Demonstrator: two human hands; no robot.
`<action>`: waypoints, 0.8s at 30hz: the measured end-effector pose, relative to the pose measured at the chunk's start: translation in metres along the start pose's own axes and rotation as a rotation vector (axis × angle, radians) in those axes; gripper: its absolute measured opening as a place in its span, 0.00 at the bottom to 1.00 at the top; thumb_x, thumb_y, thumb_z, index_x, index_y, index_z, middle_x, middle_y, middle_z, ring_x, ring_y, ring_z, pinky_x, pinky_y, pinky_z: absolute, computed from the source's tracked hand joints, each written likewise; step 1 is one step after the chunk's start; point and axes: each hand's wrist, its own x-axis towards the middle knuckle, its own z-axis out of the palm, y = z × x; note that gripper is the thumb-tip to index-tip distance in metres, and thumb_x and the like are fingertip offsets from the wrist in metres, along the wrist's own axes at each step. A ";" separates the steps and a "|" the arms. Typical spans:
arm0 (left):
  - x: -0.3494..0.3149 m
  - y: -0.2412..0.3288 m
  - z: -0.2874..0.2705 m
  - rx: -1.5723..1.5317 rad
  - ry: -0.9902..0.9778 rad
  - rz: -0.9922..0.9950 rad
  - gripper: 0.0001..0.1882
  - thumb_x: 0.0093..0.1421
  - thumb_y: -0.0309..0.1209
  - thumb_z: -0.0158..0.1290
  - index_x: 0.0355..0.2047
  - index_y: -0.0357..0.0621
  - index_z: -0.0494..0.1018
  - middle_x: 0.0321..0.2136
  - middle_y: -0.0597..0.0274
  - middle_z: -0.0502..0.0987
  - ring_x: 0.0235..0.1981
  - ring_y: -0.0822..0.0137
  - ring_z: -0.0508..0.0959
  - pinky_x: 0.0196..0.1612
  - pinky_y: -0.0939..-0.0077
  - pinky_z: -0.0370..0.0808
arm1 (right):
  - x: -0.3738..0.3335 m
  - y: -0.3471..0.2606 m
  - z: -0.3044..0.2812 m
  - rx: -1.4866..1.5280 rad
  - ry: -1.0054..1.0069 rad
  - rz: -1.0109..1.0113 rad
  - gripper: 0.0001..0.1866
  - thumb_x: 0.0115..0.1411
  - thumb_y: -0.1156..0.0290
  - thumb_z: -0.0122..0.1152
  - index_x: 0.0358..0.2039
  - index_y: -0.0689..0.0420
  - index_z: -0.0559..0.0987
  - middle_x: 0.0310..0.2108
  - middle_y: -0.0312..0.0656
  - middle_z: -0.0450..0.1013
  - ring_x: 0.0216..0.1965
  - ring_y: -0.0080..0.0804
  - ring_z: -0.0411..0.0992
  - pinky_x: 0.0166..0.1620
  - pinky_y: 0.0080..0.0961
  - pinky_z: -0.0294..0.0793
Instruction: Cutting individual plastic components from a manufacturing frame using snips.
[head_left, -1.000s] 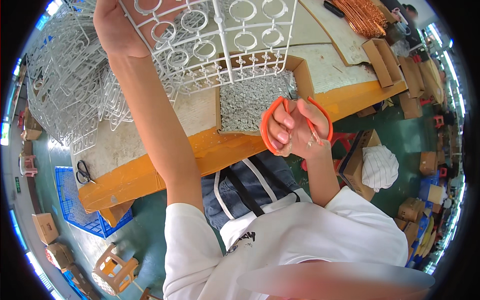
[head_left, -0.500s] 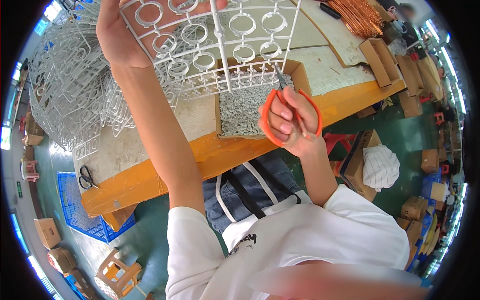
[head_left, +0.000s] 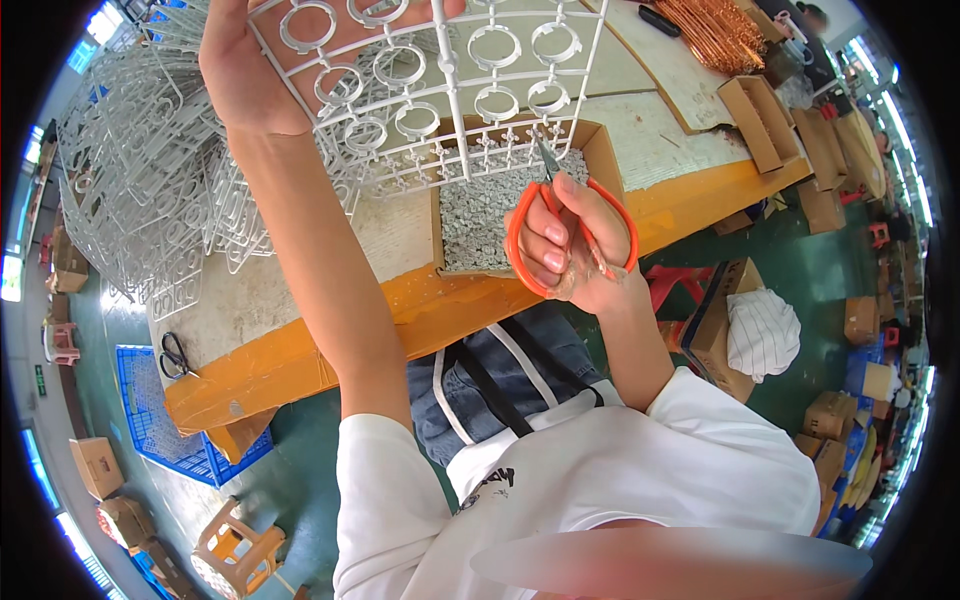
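At the top of the view, my left hand (head_left: 255, 85) grips a white plastic sprue frame (head_left: 449, 62) from behind. Rings run in rows across the frame, with a row of small cross-shaped pieces along its lower edge; some of my fingers are hidden behind it. My right hand (head_left: 583, 250) is closed around scissors with orange handles (head_left: 629, 222), their narrow blades pointing up at the small pieces near the frame's lower right. Whether the blades touch a piece is hard to make out. Below the frame stands a cardboard box (head_left: 602, 160) holding many small whitish pieces (head_left: 478, 222).
A big tangled heap of white sprues (head_left: 130, 170) covers the table's left side. Black-handled scissors (head_left: 175, 355) lie at its left corner. Copper-coloured rods (head_left: 710, 35) and an open carton (head_left: 765, 125) sit at right. A blue crate (head_left: 195, 465) and a stool (head_left: 240, 550) stand on the floor.
The sprue frame has shifted slightly right with my left hand. My right hand and the scissors have moved a little left, and the blades now sit by a different part of the lower row.
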 end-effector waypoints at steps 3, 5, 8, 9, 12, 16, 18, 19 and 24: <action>-0.001 0.003 -0.002 0.033 -0.003 -0.001 0.34 0.64 0.46 0.36 0.65 0.47 0.40 0.50 0.31 0.63 0.44 0.41 0.74 0.43 0.41 0.75 | 0.004 0.001 -0.017 0.017 -0.041 0.049 0.26 0.66 0.56 0.39 0.11 0.51 0.63 0.07 0.31 0.57 0.10 0.19 0.54 0.13 0.13 0.56; -0.001 0.003 -0.002 0.056 0.030 -0.002 0.34 0.64 0.46 0.36 0.65 0.47 0.40 0.50 0.31 0.64 0.43 0.41 0.74 0.43 0.42 0.75 | 0.002 -0.001 -0.025 0.010 -0.066 0.069 0.25 0.66 0.56 0.41 0.11 0.50 0.61 0.07 0.31 0.56 0.10 0.19 0.52 0.13 0.14 0.53; 0.001 -0.001 0.002 0.015 0.016 0.013 0.34 0.64 0.45 0.37 0.64 0.46 0.41 0.49 0.31 0.65 0.43 0.42 0.75 0.43 0.43 0.76 | 0.000 -0.001 -0.019 -0.008 -0.046 0.064 0.26 0.65 0.56 0.41 0.10 0.50 0.60 0.07 0.31 0.56 0.10 0.18 0.52 0.13 0.14 0.52; 0.000 0.000 0.001 0.022 0.038 0.007 0.34 0.63 0.45 0.37 0.64 0.46 0.41 0.49 0.31 0.65 0.43 0.42 0.75 0.43 0.43 0.76 | 0.001 0.001 -0.016 -0.019 -0.006 0.044 0.26 0.66 0.56 0.39 0.10 0.51 0.62 0.07 0.31 0.57 0.10 0.18 0.53 0.13 0.13 0.54; -0.001 0.001 -0.001 0.021 0.054 -0.007 0.34 0.64 0.45 0.37 0.65 0.47 0.41 0.50 0.31 0.64 0.43 0.42 0.75 0.43 0.44 0.76 | 0.002 0.007 -0.013 -0.079 -0.133 0.003 0.26 0.66 0.55 0.39 0.12 0.51 0.63 0.08 0.33 0.59 0.11 0.18 0.55 0.15 0.16 0.58; -0.001 0.002 0.001 -0.006 0.048 -0.012 0.33 0.64 0.45 0.37 0.65 0.47 0.40 0.50 0.31 0.64 0.43 0.42 0.75 0.44 0.43 0.75 | 0.006 0.008 -0.002 -0.107 -0.144 -0.015 0.26 0.66 0.53 0.39 0.13 0.52 0.64 0.10 0.34 0.61 0.13 0.22 0.59 0.17 0.18 0.61; 0.000 0.002 0.001 -0.011 0.038 -0.011 0.33 0.64 0.45 0.37 0.65 0.47 0.40 0.50 0.31 0.64 0.44 0.41 0.74 0.44 0.43 0.75 | 0.007 0.007 -0.001 -0.098 -0.110 0.002 0.26 0.65 0.52 0.40 0.14 0.52 0.64 0.10 0.34 0.61 0.13 0.22 0.58 0.17 0.18 0.61; 0.000 0.002 0.001 -0.016 0.026 -0.011 0.33 0.64 0.45 0.37 0.65 0.47 0.41 0.50 0.31 0.63 0.44 0.41 0.74 0.44 0.43 0.75 | 0.007 0.007 -0.001 -0.088 -0.075 0.017 0.26 0.65 0.52 0.40 0.14 0.52 0.64 0.10 0.34 0.61 0.12 0.22 0.58 0.16 0.18 0.61; 0.000 0.003 0.001 -0.016 0.025 -0.014 0.33 0.64 0.45 0.36 0.64 0.46 0.41 0.51 0.30 0.63 0.44 0.41 0.74 0.45 0.43 0.75 | 0.009 0.006 0.002 -0.094 -0.007 0.050 0.25 0.64 0.55 0.44 0.12 0.51 0.63 0.09 0.32 0.59 0.11 0.19 0.56 0.14 0.15 0.57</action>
